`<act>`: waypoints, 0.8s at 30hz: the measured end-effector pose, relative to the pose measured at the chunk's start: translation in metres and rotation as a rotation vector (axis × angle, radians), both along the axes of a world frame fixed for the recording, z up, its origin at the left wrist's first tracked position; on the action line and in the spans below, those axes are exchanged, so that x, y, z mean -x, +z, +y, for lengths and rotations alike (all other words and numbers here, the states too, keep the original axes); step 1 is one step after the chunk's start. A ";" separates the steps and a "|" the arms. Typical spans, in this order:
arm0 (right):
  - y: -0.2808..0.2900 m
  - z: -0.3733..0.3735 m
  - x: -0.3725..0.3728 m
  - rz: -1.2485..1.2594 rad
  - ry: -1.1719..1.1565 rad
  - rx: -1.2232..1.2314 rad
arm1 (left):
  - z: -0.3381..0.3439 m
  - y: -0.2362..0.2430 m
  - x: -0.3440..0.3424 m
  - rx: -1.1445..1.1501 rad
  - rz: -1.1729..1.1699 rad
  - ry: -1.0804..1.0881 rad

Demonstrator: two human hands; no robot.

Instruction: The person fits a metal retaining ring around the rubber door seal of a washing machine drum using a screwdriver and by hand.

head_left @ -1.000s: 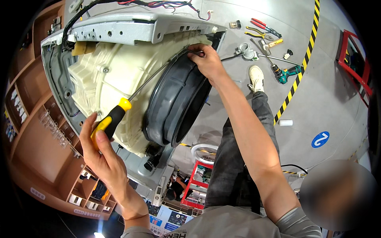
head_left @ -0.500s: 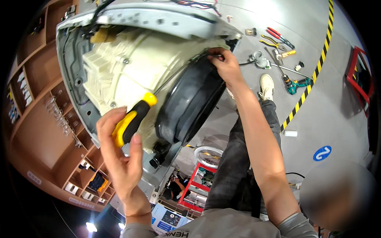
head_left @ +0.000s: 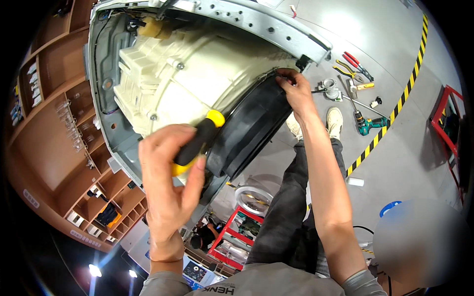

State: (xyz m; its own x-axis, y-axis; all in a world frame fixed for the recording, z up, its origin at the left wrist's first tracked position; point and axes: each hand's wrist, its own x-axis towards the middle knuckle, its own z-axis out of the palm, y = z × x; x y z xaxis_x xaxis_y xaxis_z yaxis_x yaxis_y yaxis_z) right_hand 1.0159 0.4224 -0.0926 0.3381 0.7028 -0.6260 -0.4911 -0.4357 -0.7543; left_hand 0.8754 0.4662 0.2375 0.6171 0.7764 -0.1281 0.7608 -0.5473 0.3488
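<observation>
Yellow-and-black screwdriver [head_left: 195,142] lies between thumb and fingers of the left hand [head_left: 165,190]; right hand [head_left: 297,94] pinches the black gasket [head_left: 252,123] at its rim.

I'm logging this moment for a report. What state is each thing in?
Left hand: gripping the screwdriver handle.
Right hand: fingers at the upper edge of the black ring.
Black ring: against the cream tub; full seating unclear.
Grey casing: open, tub exposed.
Yellow-handled pliers: handles apart.
Cordless drill: lying on the floor.
Lamp: lit.
</observation>
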 end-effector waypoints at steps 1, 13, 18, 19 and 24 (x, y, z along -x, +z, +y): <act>0.001 -0.001 0.000 0.003 -0.010 -0.004 | -0.001 -0.003 0.000 -0.042 -0.010 0.041; 0.013 0.006 0.000 -0.195 -0.027 -0.027 | 0.000 -0.002 -0.003 -0.054 0.129 0.353; 0.016 0.009 -0.004 -0.246 0.112 0.007 | 0.003 -0.002 -0.001 -0.112 0.135 0.312; 0.013 0.010 -0.004 -0.247 0.112 0.028 | 0.004 -0.002 -0.001 -0.128 0.127 0.298; 0.013 0.009 -0.006 -0.082 0.023 -0.007 | 0.005 -0.010 0.005 -0.127 -0.059 0.220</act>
